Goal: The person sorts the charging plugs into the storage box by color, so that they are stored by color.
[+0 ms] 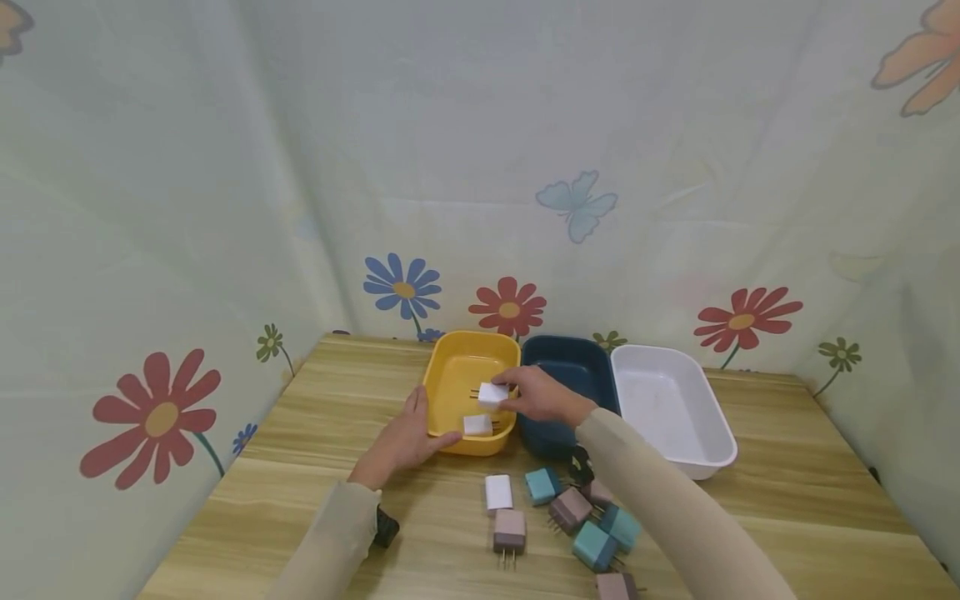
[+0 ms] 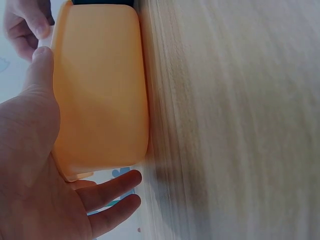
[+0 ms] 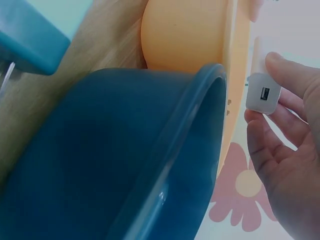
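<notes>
My right hand (image 1: pixel 542 393) pinches a white USB charger (image 1: pixel 492 395) over the yellow bin (image 1: pixel 450 350). The right wrist view shows the USB port on the end of this charger (image 3: pixel 263 95), between thumb and fingers. Inside the yellow bin lies a second white charger (image 1: pixel 477 426). My left hand (image 1: pixel 405 435) rests against the bin's near left corner, its thumb along the front rim. In the left wrist view, the fingers (image 2: pixel 112 192) extend loosely past the yellow wall (image 2: pixel 100 90).
A dark blue bin (image 1: pixel 558 350) and a white bin (image 1: pixel 675 408) stand to the right. On the wooden table in front lie a white charger (image 1: pixel 498 493), a pink charger (image 1: pixel 510 531) and several teal and pink ones (image 1: pixel 595 546). A floral curtain (image 1: pixel 480 208) hangs behind.
</notes>
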Demonstrator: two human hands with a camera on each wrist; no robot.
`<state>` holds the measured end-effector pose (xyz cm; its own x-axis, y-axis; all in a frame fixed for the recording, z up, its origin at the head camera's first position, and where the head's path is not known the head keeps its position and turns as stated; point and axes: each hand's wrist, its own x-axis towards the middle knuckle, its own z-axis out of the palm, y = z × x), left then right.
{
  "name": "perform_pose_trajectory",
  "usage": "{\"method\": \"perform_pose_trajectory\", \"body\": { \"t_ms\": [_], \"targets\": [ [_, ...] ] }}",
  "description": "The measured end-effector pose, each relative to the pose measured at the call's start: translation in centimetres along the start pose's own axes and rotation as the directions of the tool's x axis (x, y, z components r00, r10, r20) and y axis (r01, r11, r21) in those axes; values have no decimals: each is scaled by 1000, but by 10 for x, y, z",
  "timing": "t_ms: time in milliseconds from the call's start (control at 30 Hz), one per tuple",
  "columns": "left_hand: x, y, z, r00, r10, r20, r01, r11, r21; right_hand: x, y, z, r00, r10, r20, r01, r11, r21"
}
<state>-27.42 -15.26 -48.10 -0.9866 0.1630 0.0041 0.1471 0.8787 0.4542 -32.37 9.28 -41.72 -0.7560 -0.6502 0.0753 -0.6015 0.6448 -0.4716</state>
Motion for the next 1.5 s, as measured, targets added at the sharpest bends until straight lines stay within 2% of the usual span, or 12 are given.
{"method": "perform_pose_trajectory", "body": {
  "t_ms": [167,500,867,1500],
  "targets": [
    [1,-1,0,1000,2,-2,-2,1000,11,4,-3,0,999,42,21,-43,998,41],
    [2,-1,1,1000,-8,1,8,1000,7,17,-5,5,998,52,24,-52,998,24],
    [4,-4,3,1000,19,-16,-18,1000,20,27,-4,12,995,95,31,-96,995,21],
    [6,-7,7,999,42,-34,-41,999,21,32,-5,21,993,118,20,-119,992,51]
  ]
}}
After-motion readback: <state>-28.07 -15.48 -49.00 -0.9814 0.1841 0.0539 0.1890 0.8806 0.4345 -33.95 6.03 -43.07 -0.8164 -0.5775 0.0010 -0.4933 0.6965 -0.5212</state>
